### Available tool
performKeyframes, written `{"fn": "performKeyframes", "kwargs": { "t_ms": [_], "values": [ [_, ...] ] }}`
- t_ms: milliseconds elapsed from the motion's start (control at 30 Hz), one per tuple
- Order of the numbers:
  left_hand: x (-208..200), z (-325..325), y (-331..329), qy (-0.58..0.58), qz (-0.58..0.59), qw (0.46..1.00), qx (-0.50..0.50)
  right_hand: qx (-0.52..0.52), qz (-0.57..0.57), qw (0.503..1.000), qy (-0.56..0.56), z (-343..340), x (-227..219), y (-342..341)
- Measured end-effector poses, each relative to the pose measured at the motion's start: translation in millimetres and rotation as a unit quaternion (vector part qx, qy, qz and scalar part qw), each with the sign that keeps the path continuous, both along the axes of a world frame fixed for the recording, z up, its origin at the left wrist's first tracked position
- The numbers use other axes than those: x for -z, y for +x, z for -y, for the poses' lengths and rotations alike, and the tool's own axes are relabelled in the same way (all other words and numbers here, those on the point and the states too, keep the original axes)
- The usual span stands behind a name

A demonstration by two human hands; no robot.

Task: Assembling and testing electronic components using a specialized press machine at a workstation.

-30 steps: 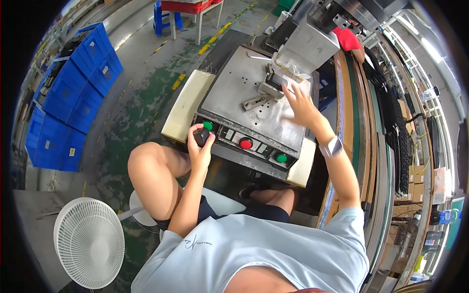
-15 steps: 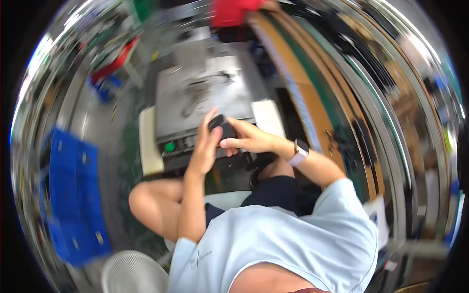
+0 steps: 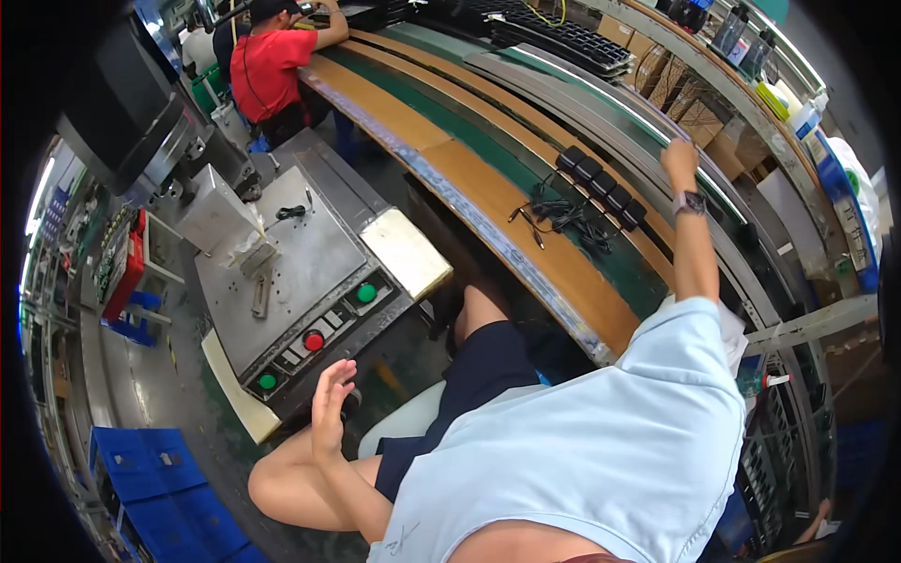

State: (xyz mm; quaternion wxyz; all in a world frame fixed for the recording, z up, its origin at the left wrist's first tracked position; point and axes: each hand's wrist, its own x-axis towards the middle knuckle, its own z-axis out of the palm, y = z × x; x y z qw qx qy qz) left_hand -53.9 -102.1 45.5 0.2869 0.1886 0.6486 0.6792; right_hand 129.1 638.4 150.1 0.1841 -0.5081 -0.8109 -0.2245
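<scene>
My right arm stretches out across the long workbench on the right. At its end my right hand (image 3: 680, 164) is closed, over the grey metal rails on the far side; whatever its fingers may hold is hidden. My left hand (image 3: 330, 405) is raised above my left knee with its fingers stretched out, close to the front of the press machine (image 3: 310, 272). A dark rounded thing (image 3: 352, 403) shows beside its palm; I cannot tell whether they touch. Several black power adapters (image 3: 601, 188) stand in a row on the bench, their black cables (image 3: 563, 214) bundled beside them.
The machine's front carries two green buttons (image 3: 366, 293) and a red button (image 3: 313, 341). A small black cable (image 3: 293, 212) lies on its plate. A person in red (image 3: 272, 75) works at the bench's far end. Blue bins (image 3: 169, 479) stand at lower left; black trays (image 3: 563, 42) lie at the back.
My hands, earlier together around a black block, are now apart. The right has reached far out to the right; the left stays near the machine. My view has turned right.
</scene>
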Motion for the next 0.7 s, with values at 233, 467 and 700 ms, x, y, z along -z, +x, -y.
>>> {"fn": "performKeyframes", "kwargs": {
  "t_ms": [233, 467, 700],
  "values": [
    [-9, -31, 3, -0.006, -0.016, 0.999, 0.041, -0.154, 0.110, 0.954, -0.231, 110, 36, -96],
    [7, -23, 20, -0.054, -0.007, 0.997, 0.059, -0.276, -0.067, 0.952, -0.111, 161, 1, -88],
    [11, -24, 24, -0.025, 0.006, 0.998, 0.049, -0.470, -0.286, 0.821, 0.151, 247, -114, -76]
  ]
}}
